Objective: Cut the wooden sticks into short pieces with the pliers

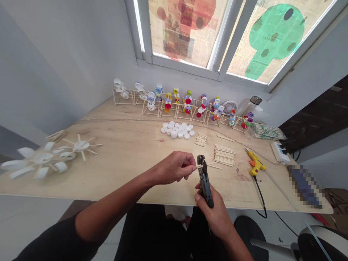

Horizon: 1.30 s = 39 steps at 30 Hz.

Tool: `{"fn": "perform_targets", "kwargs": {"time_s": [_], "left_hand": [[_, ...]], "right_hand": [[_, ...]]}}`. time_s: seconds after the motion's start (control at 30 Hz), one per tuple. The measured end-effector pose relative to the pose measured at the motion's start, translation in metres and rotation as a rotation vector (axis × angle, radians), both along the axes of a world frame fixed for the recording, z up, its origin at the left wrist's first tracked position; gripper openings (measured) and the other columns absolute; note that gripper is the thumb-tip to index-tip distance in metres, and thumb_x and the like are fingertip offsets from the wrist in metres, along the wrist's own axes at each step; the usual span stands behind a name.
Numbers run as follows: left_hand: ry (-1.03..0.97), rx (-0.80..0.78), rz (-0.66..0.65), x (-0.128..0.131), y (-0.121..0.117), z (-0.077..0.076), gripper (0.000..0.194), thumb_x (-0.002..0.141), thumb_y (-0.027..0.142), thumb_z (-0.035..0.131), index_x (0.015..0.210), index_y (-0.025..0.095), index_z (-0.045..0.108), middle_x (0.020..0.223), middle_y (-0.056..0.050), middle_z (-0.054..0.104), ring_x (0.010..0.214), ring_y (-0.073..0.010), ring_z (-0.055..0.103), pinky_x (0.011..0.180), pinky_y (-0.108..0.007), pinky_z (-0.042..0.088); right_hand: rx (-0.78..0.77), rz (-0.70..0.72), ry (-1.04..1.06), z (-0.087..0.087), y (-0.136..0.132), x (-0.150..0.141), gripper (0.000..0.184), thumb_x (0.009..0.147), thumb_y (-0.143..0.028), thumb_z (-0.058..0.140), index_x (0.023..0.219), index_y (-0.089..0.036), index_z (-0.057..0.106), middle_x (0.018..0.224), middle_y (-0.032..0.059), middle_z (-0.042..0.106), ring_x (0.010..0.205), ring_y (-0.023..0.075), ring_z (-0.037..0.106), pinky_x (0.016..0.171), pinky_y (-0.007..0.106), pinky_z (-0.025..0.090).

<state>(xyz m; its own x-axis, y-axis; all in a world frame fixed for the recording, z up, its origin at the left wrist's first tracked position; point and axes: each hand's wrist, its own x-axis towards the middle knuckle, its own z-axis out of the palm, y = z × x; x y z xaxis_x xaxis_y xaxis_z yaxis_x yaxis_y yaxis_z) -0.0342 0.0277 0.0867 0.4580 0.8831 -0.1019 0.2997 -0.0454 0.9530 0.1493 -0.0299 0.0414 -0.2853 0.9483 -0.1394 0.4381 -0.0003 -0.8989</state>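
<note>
Grip: right hand [214, 216] wrapped around black pliers [204, 181]; left hand [174, 167] pinching wooden stick [199, 166] at their jaws.
Right of pliers: stacked sticks [224, 155], yellow glue gun [255, 163].

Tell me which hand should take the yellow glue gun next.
Right, probably: the right hand sits nearer the glue gun, though it holds the cutters; the left hand is farther, pinching a wooden stick.

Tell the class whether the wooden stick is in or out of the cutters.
In: the left hand holds the wooden stick, whose end reaches into the head of the cutters in the right hand.
</note>
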Motion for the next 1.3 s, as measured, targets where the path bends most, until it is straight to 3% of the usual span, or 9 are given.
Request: {"fn": "perform_targets", "kwargs": {"time_s": [0.67, 1.3], "left_hand": [[0.017, -0.038, -0.035, 0.000, 0.007, 0.002, 0.015, 0.075, 0.029, 0.049, 0.069, 0.016, 0.052, 0.048, 0.005, 0.054, 0.034, -0.0053, 0.042, 0.034, -0.015, 0.030], [-0.111, -0.184, -0.095, -0.001, 0.017, -0.001, 0.010, 0.072, 0.022, 0.051, 0.068, 0.014, 0.053, 0.046, 0.005, 0.054, 0.034, -0.0040, 0.041, 0.035, -0.014, 0.030]], "right_hand": [[-0.009, -0.033, -0.012, -0.010, 0.001, -0.001, 0.020, 0.079, -0.031, 0.050, 0.093, -0.018, 0.055, 0.065, -0.0019, 0.052, 0.059, 0.0139, 0.049, 0.055, 0.023, 0.040], [0.006, -0.044, -0.024, -0.013, 0.000, -0.005, 0.019, 0.081, -0.032, 0.048, 0.091, -0.017, 0.053, 0.067, -0.0018, 0.051, 0.057, 0.0120, 0.046, 0.053, 0.022, 0.037]]}}
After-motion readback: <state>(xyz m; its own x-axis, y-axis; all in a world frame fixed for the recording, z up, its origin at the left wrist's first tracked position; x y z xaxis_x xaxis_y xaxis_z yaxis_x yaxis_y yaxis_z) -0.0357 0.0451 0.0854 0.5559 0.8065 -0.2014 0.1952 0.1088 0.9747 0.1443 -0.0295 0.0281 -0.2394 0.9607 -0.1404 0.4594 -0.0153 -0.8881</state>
